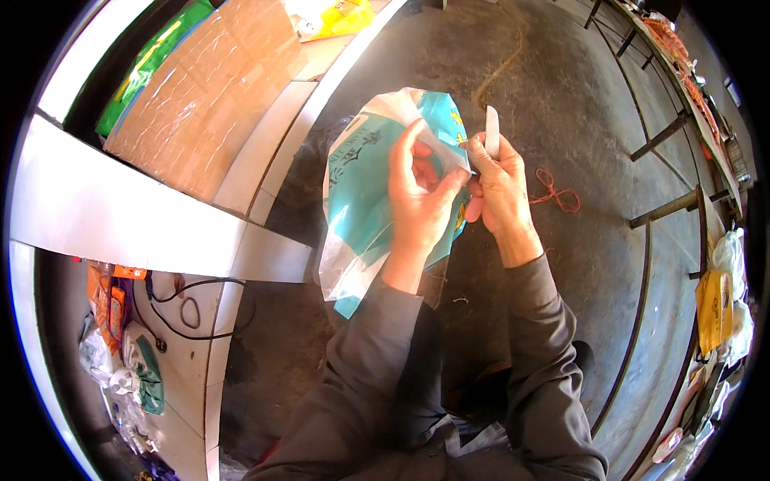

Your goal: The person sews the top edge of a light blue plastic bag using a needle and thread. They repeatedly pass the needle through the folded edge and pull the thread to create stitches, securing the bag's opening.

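A teal and white printed plastic bag [361, 180] hangs in front of me, with its mouth gathered up between my hands. My left hand [418, 186] pinches the bag's rim between thumb and fingers. Close beside it, my right hand [502, 180] grips a small knife [492, 129] whose pale blade points away from me. A pink end, apparently of the knife's handle, shows below the right fingers. The right fingertips meet the bag's edge near the left thumb. What the bag contains is hidden.
A white-tiled counter [138, 210] on the left bears a taped cardboard box [210, 96]. Below it lie a black cable [198, 337] and plastic bags. Red string [553, 195] lies on the concrete floor [577, 90]. A metal-legged table [668, 138] runs along the right, near a yellow bag [713, 309].
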